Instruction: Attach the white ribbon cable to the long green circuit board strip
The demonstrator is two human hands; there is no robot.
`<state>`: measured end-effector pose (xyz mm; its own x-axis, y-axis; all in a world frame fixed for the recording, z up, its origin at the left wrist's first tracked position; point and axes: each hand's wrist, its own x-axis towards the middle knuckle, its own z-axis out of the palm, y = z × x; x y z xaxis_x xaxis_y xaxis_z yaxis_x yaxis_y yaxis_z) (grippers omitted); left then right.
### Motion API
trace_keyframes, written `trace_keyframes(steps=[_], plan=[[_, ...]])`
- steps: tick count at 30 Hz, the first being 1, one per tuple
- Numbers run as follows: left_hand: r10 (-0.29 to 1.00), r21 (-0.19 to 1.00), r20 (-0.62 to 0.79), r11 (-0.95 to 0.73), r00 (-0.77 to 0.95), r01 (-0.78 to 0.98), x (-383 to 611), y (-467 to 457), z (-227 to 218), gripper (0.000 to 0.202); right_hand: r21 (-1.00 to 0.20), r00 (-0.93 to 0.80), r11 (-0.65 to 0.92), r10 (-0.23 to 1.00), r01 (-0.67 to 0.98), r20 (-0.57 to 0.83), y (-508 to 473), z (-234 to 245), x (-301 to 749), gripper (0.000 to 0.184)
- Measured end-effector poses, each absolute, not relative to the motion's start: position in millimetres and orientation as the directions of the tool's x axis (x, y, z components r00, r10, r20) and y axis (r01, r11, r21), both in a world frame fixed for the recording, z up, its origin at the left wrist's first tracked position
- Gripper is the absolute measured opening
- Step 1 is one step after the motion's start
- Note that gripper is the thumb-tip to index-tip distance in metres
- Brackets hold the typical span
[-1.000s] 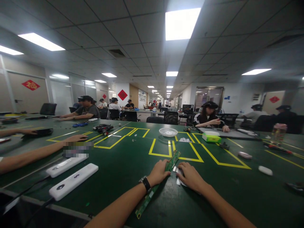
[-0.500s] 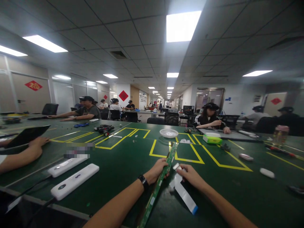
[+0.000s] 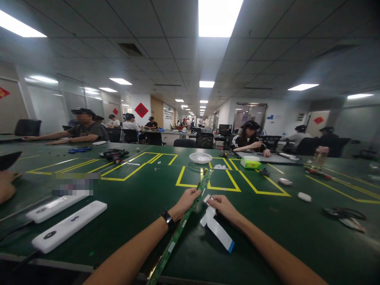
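Your left hand [image 3: 187, 201], the one with a black-banded watch [image 3: 168, 219] on its wrist, is closed around a long, narrow green circuit board [image 3: 179, 229] just below the centre of the frame. The board slants from its top end near the frame's middle down to the bottom edge, left of centre, with small white labels along its face.

Your right hand [image 3: 225, 208], just right of the board, has its thumb and fingers pinched narrow on the upper end of a flat white ribbon cable [image 3: 219, 231]. The cable hangs down and to the right, ending in a blue tip.

Both hands are above a dark green table [image 3: 124, 241] marked with yellow tape rectangles [image 3: 208, 190]. Beyond the board, near mid-frame, sits a round, shallow, whitish plastic dish [image 3: 200, 158]; right of it is a bright green-and-white box [image 3: 251, 163]. At lower left lies a long white plastic bar [image 3: 69, 227] with a dark cord. At right of the frame, a white rounded object [image 3: 304, 196] rests on the tabletop.
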<state>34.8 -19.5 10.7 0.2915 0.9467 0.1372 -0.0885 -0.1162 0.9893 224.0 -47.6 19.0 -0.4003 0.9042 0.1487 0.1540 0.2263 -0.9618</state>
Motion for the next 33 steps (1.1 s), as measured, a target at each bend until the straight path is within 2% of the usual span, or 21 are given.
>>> trace_keyframes(steps=[21,27,33], plan=[[0.915,0.979,0.184,-0.205,0.358,0.02,37.6,-31.8,20.5,0.046,-0.957,-0.367,0.241,0.915,0.162,0.169,-41.3,11.0,225.2,0.043],[0.832,0.921,0.247,-0.361,0.497,0.147,33.0,-38.5,26.2,0.048,-0.979,-0.337,0.177,0.932,0.104,0.133,-41.3,10.1,225.9,0.04],[0.749,0.861,0.282,-0.473,0.6,0.185,27.9,-43.6,28.0,0.048,-0.991,-0.4,0.116,0.913,0.066,0.08,-43.2,10.9,227.3,0.041]])
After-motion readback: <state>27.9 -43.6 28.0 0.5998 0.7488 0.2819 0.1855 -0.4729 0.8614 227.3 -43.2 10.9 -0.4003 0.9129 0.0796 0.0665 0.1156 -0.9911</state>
